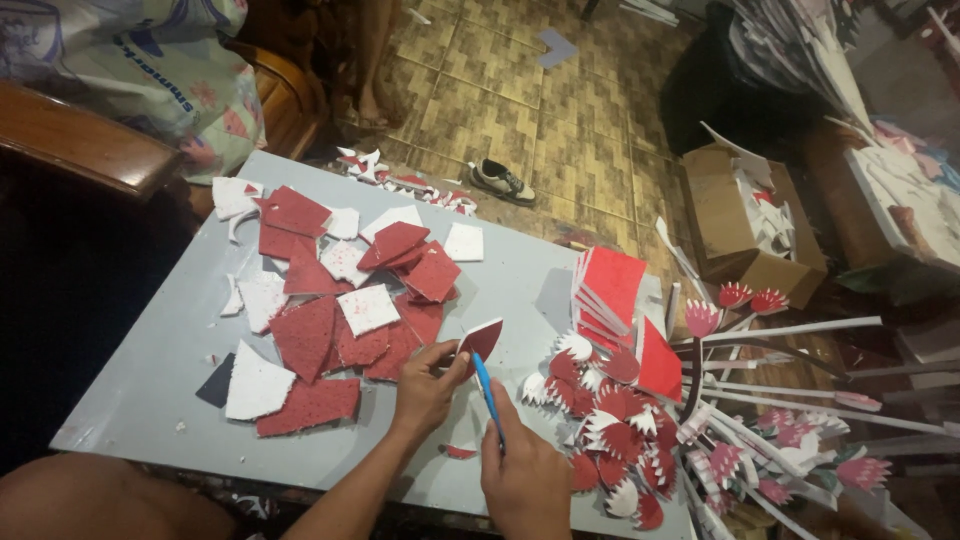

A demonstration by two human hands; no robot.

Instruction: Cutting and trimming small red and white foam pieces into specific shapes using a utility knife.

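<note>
Red foam, a small petal-shaped piece [482,338], sits pinched in the left hand [428,385] above the grey table [150,370], just ahead of both hands and near the table's front edge. The piece tilts up and to the right, its curved tip pointing away from the person, its long axis running roughly from the left fingers toward the upper right. The left hand is closed on its lower left edge, thumb and fingertips gripping; it is the hand in contact.

The right hand [525,480] lies lower and nearer the camera, curled shut around a blue-handled cutter [488,395]. The cutter runs up and slightly left from the fist, and its tip meets the piece at the lower right edge, so tool and piece touch just right of the left fingers.

Left of the hands lies a heap of red and white foam offcuts [340,310]. To the right, a pile of finished red-and-white toothed petals [610,430] sits beside a stack of red sheets [610,290], with white sticks [790,330] carrying petal heads fanning off the table's right side. A cardboard box [745,215] and a shoe [502,182] rest on the tiled floor beyond.
</note>
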